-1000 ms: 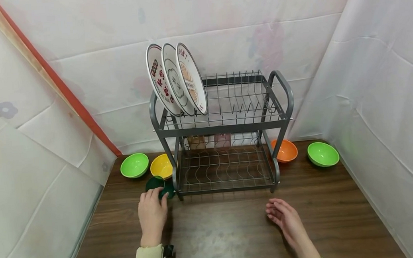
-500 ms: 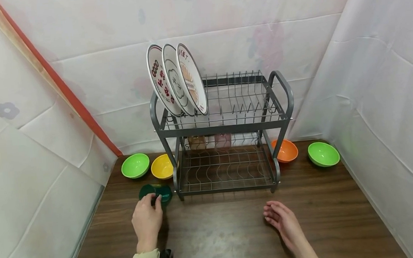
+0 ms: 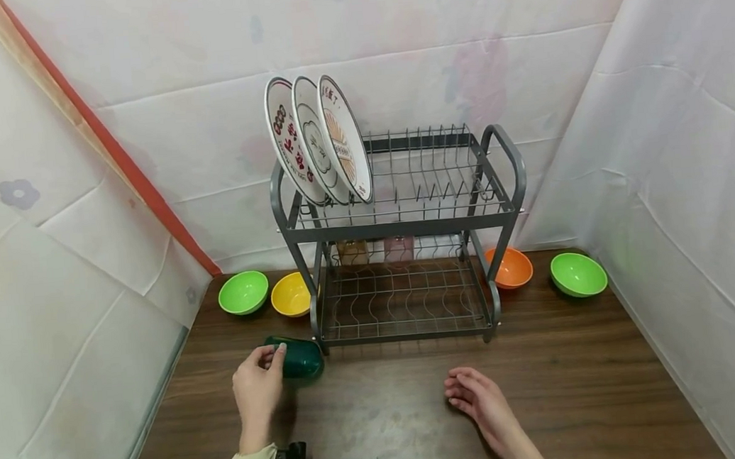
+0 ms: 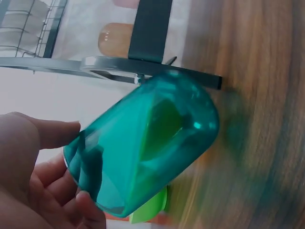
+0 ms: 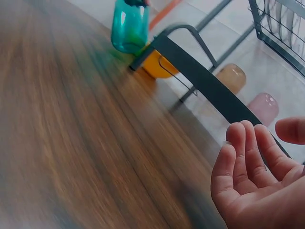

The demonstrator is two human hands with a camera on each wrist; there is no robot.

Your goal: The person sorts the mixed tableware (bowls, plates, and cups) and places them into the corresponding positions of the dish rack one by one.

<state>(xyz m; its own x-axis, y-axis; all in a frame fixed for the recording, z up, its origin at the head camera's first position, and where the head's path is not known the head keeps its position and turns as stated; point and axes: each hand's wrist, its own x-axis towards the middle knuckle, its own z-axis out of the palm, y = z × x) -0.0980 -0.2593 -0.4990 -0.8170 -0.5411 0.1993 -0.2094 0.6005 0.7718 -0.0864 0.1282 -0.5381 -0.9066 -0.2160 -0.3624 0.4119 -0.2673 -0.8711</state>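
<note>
A translucent teal cup (image 3: 302,358) is tilted over on its side near the rack's front left foot, its base toward the right. My left hand (image 3: 258,390) pinches it at the rim, thumb on one side and fingers on the other, as the left wrist view shows. Through the cup wall (image 4: 143,148) a green shape is visible. My right hand (image 3: 482,403) hovers over the front of the table with loosely bent fingers and nothing in them. Just ahead of both hands stands the two-tier dish rack (image 3: 399,227).
Three decorated plates (image 3: 345,138) lean upright at the rack's upper left. An amber cup (image 3: 353,252) and a pink cup (image 3: 399,250) sit at the back of the lower tier. Green (image 3: 244,293) and yellow bowls (image 3: 291,295) flank it left, orange (image 3: 513,269) and green bowls (image 3: 578,274) right.
The teal cup has tipped from pointing away to lying sideways, its base swinging right, while my left hand drew back slightly toward me. My right hand drifted left and nearer.
</note>
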